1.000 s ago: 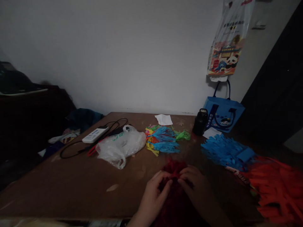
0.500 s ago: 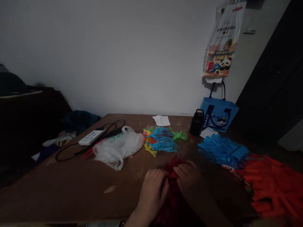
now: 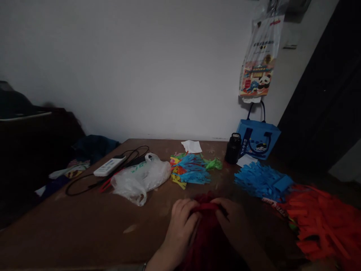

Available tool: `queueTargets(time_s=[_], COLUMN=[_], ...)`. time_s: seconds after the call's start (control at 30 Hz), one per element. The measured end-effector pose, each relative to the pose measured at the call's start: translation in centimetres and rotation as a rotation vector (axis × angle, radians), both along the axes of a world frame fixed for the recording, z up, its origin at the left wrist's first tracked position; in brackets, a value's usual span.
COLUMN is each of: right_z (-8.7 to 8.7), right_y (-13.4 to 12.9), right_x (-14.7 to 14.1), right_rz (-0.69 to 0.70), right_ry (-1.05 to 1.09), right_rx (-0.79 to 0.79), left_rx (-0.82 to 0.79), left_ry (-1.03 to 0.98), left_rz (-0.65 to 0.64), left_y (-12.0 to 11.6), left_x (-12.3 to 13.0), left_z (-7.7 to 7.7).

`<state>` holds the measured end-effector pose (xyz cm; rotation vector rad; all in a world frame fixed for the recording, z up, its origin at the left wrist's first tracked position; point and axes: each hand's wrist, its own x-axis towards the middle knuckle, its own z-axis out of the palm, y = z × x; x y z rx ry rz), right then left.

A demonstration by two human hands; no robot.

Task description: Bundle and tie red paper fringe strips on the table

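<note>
A dark red fringed paper strip (image 3: 207,207) lies at the table's front, its band stretched level between my two hands. My left hand (image 3: 182,220) is closed on the band's left end, thumb below and fingers on top. At the other end my right hand (image 3: 229,216) pinches the band between thumb and fingers, partly in shadow. Red fringe hangs below the band toward me, and a little shows beyond it. Farther back lies a pile of blue, yellow, orange and green fringed paper (image 3: 191,169).
To the left are a crumpled plastic bag (image 3: 141,177), a white power strip (image 3: 109,165) and black cables. On the right lie blue fringed paper (image 3: 262,178) and orange-red fringed paper (image 3: 327,222). Behind stand a black bottle (image 3: 233,148) and a blue tote bag (image 3: 258,137).
My hands have moved apart along the red band, so more of it shows between them. The right hand has shifted slightly right. The view has tilted up a little.
</note>
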<state>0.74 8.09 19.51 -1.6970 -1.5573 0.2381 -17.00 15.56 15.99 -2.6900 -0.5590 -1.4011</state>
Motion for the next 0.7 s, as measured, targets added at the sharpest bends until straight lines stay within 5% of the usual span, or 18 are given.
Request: queueTargets(time_s=[0.2, 0.3, 0.5, 0.7], right_z=[-1.8, -2.0, -3.6, -6.5], right_y=[-0.3, -0.5, -1.3, -2.7], right_x=[2.1, 3.6, 7.0, 10.4], right_rz=[-0.28, -0.34, -0.474, -0.525], right_ry=[-0.156, -0.096, -0.003, 0.022], right_rx=[0.098, 0.049, 0.003, 0.028], left_rx=[-0.113, -0.32, -0.989, -1.147], left_ry=[-0.049, -0.097, -0.384, -0.705], left_rz=[-0.003, -0.028, -0.044, 0.061], left_y=[-0.9, -1.0, -0.7, 1.1], left_x=[-1.9, -2.9, -4.4, -5.7], left_z=[-0.5, -0.2, 1.5, 4.0])
